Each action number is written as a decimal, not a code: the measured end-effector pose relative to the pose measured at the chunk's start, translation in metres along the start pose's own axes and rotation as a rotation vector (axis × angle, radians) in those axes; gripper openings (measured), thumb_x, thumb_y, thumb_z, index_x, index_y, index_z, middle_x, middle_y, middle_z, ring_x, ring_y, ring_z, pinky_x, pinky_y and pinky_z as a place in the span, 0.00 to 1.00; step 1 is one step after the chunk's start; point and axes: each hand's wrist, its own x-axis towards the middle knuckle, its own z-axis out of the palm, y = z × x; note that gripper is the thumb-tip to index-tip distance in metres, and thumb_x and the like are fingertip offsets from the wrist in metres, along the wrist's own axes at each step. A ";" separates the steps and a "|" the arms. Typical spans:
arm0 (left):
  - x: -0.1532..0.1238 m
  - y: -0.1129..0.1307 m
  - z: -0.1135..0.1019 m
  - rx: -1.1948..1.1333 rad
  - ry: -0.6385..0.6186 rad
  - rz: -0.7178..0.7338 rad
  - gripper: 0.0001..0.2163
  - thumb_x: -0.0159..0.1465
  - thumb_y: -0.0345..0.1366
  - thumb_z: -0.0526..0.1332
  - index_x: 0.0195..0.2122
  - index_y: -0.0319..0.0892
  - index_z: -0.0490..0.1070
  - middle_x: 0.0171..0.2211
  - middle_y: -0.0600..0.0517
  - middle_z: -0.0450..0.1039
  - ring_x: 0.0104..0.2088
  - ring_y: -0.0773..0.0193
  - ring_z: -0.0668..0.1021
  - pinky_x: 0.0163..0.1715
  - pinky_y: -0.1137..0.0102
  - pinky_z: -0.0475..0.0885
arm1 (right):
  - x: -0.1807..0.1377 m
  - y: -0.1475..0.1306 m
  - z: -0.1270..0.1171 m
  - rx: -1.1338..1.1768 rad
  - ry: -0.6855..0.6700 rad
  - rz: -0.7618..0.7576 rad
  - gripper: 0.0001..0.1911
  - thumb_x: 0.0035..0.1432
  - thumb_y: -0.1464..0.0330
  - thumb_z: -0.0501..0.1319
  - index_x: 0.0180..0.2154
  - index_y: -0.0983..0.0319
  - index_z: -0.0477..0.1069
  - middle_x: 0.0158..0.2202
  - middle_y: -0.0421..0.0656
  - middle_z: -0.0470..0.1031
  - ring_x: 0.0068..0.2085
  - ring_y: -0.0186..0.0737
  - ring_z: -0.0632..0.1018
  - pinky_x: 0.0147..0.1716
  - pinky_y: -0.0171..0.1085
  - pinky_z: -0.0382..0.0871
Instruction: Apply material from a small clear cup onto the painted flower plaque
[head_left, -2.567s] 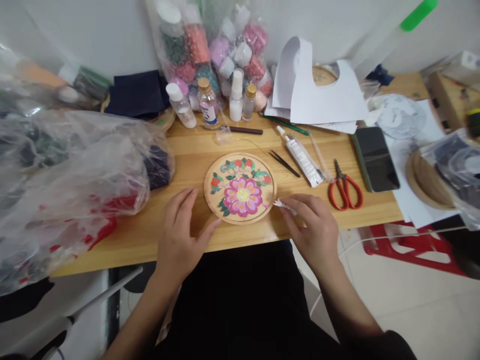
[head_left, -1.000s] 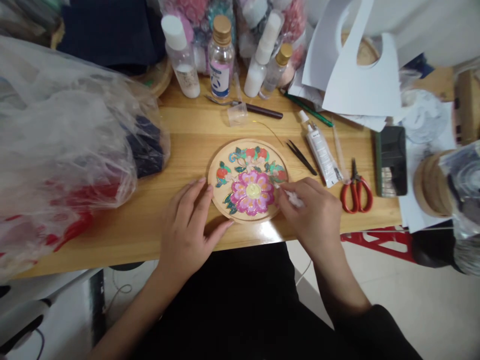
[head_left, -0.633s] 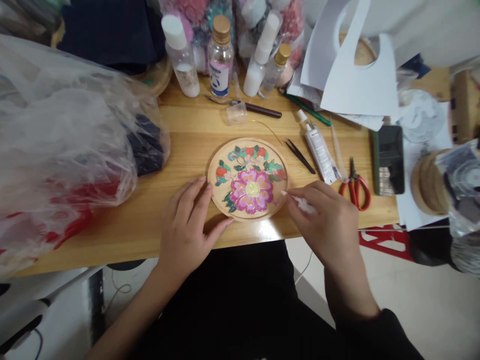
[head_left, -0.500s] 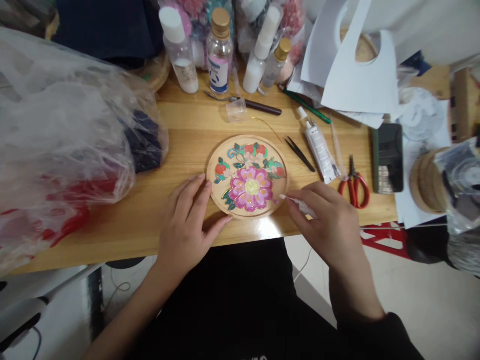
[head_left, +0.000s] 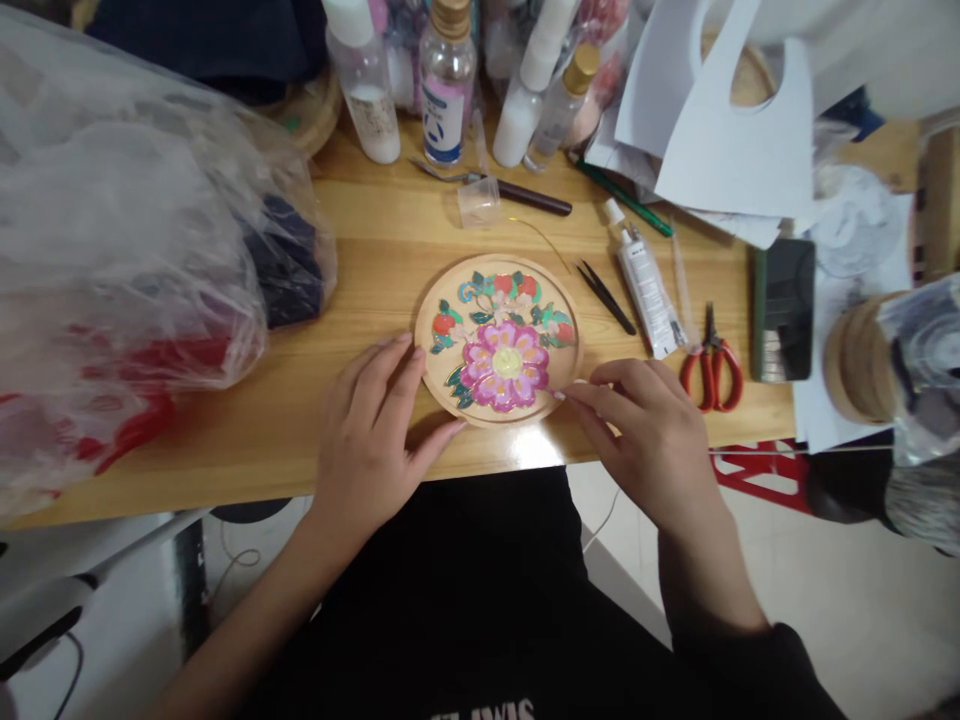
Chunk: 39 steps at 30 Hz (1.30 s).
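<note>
A round wooden plate (head_left: pixel 444 392) lies on the table, decorated with a large pink-purple flower (head_left: pixel 495 385), green leaves and red fruit outlined in gold. My left hand (head_left: pixel 371 430) rests at its left edge, fingers and thumb curved along the rim, steadying it. At the lower right rim, my right hand (head_left: pixel 645 430) pinches a thin white item (head_left: pixel 559 395), perhaps twisted tissue or a swab. Its tip is beside the flower's right petals; the fingers hide most of it, so I cannot tell its kind.
Black tweezers (head_left: pixel 606 298), a white tube (head_left: pixel 646 290), red-handled pliers (head_left: pixel 711 372) and a phone (head_left: pixel 784 310) lie to the right. Behind are a dark-handled tool (head_left: pixel 532 197), a small clear cup (head_left: pixel 478 203) and several bottles (head_left: pixel 442 100). A plastic bag (head_left: pixel 150 230) fills the left.
My right hand has moved slightly left, bringing the white tip from the rim to the flower's right petals. The left hand stays at the plate's edge. The view has shifted slightly.
</note>
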 end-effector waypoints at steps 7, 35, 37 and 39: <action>-0.001 0.000 0.000 -0.024 -0.008 -0.012 0.32 0.61 0.43 0.65 0.65 0.47 0.55 0.60 0.40 0.66 0.59 0.43 0.70 0.59 0.48 0.66 | 0.002 -0.001 0.002 -0.012 -0.010 -0.018 0.07 0.63 0.72 0.59 0.36 0.60 0.76 0.34 0.44 0.74 0.35 0.40 0.70 0.31 0.39 0.66; -0.001 -0.001 -0.001 -0.020 -0.026 -0.023 0.33 0.61 0.44 0.64 0.65 0.49 0.54 0.60 0.41 0.66 0.59 0.44 0.70 0.59 0.48 0.66 | 0.007 -0.004 0.003 0.103 0.030 -0.043 0.07 0.62 0.72 0.60 0.37 0.59 0.77 0.36 0.44 0.79 0.36 0.41 0.76 0.37 0.42 0.73; -0.001 -0.001 0.000 -0.024 -0.026 -0.024 0.33 0.61 0.43 0.64 0.65 0.49 0.54 0.61 0.41 0.66 0.59 0.44 0.70 0.59 0.48 0.65 | 0.007 -0.004 0.002 0.110 0.027 -0.041 0.07 0.62 0.72 0.60 0.36 0.59 0.77 0.36 0.44 0.79 0.36 0.40 0.76 0.37 0.42 0.73; -0.001 -0.001 0.000 -0.022 -0.024 -0.025 0.32 0.61 0.43 0.64 0.65 0.49 0.54 0.60 0.41 0.66 0.59 0.44 0.70 0.59 0.48 0.65 | 0.007 -0.005 0.003 0.115 0.036 -0.035 0.06 0.62 0.72 0.60 0.36 0.60 0.77 0.36 0.44 0.79 0.36 0.40 0.76 0.37 0.41 0.73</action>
